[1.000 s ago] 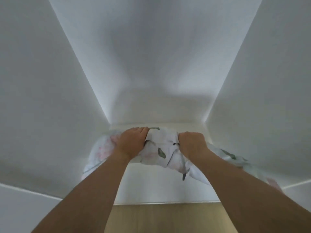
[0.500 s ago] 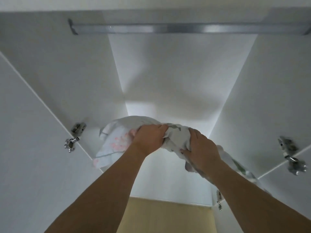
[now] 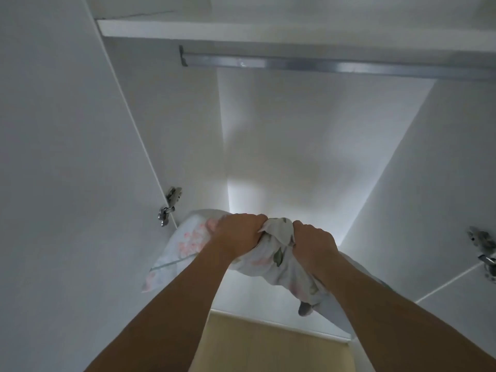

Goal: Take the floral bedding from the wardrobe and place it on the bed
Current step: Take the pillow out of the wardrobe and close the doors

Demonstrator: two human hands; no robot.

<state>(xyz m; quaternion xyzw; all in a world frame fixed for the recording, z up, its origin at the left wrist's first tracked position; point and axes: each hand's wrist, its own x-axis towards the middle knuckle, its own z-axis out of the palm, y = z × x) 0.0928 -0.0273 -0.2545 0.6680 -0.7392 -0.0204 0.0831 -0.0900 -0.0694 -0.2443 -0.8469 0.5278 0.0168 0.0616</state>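
The floral bedding (image 3: 185,245) is a white bundle with pink flowers and green leaves, lifted in front of the open white wardrobe (image 3: 295,146). My left hand (image 3: 239,234) grips its bunched top from the left. My right hand (image 3: 312,244) grips the same bunch from the right, close beside the other hand. Loose cloth hangs down under both forearms, and a corner droops at the lower right. My arms hide part of the bundle.
A metal hanging rail (image 3: 322,67) runs under a white shelf (image 3: 241,30) at the top. Open doors stand on both sides, with hinges at the left (image 3: 169,205) and right (image 3: 483,251). Wooden floor (image 3: 268,345) shows below.
The bedding has come up and out of the wardrobe's bottom with both hands still gripping it. The view has tilted up, so the rail and the shelf now show.
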